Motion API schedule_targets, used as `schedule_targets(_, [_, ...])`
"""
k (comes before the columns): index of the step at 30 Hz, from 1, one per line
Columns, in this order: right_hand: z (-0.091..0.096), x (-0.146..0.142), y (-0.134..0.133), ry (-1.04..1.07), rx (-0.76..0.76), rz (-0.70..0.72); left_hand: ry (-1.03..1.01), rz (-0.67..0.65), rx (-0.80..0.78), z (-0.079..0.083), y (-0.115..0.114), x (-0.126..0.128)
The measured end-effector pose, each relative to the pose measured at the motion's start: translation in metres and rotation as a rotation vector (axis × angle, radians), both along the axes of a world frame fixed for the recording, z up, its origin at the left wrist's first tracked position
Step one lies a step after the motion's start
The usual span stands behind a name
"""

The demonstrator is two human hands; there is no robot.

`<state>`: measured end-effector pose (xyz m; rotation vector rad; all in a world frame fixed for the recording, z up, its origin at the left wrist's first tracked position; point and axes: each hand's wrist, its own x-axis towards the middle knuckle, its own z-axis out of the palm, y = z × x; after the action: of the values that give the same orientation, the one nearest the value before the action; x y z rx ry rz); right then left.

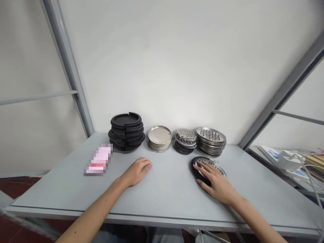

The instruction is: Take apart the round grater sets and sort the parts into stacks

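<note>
My right hand (217, 182) lies with fingers stretched out over a round piece on the table, a black ring (196, 166) around a perforated metal grater disc (219, 166). The palm and fingers hide much of it. My left hand (138, 171) rests on the tabletop, empty, its fingers loosely bent and pointing right. Beyond it rise a stack of black round holders (126, 135) with notched rims and a pile of flat metal discs (159, 136). Farther right stand a short stack of small grater discs (186, 139) and a pile of larger slotted grater discs (211, 141).
A pixelated pink item (99, 160) lies on the left of the grey table (83, 199). A white wall (177, 67) closes the back, with grey metal posts (68, 64) at both sides. White boxes and cables (291, 160) occupy a surface at the right.
</note>
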<state>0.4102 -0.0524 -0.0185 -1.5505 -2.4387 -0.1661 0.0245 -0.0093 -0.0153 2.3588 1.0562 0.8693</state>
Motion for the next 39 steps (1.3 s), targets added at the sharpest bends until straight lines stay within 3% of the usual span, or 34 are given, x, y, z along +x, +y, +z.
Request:
schedule_targets(7, [0.004, 0.05, -0.005, 0.01, -0.043, 0.117, -0.003, 0.003, 0.039, 0.001, 0.0, 0.001])
schedule_targets(13, [0.004, 0.058, 0.005, 0.0, 0.018, 0.139, 0.0, 0.014, 0.042, -0.002, 0.001, 0.001])
schedule_targets(16, [0.008, 0.037, 0.007, 0.003, 0.107, 0.116, 0.009, 0.019, 0.05, -0.004, 0.002, 0.0])
schedule_targets(19, [0.014, -0.005, 0.013, 0.056, 0.176, 0.172, 0.006, 0.018, 0.072, -0.005, 0.003, 0.0])
schedule_targets(23, [0.019, -0.07, 0.039, 0.142, 0.128, 0.371, 0.002, 0.019, 0.064, -0.006, 0.004, 0.0])
schedule_targets(27, [0.01, -0.11, 0.075, 0.29, 0.089, 0.337, 0.006, 0.03, 0.053, -0.006, 0.005, 0.0])
schedule_targets(33, [-0.009, -0.115, 0.092, 0.471, -0.026, 0.265, 0.051, 0.024, 0.059, -0.003, 0.002, 0.002])
schedule_targets(39, [-0.005, -0.107, 0.087, 0.572, 0.023, 0.259, 0.107, 0.058, 0.074, 0.006, 0.011, 0.005])
